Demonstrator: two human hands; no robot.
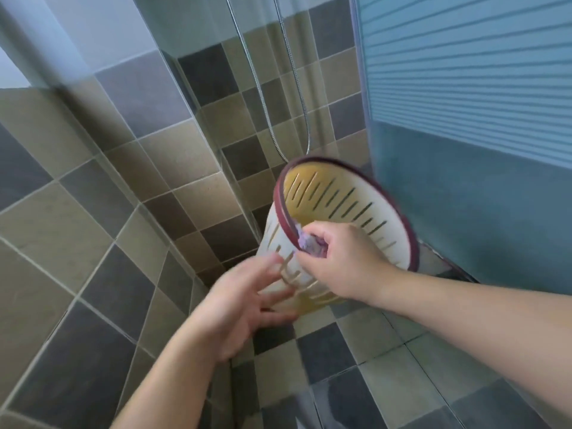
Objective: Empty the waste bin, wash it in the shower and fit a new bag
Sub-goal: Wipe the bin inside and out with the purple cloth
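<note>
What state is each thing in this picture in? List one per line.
Bin: empty, tilted, held off the floor, no bag fitted.
Rim ring: maroon, on the bin's mouth.
Right hand: gripping the rim with a purple scrap.
Left hand: open, under the bin's side.
Shower hose: hanging.

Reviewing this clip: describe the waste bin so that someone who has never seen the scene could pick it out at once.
In the tiled shower corner, beside the blue frosted panel, the waste bin is held tilted between both hands. It is cream plastic with slotted sides and a dark red rim, unlike anything around it.
</note>
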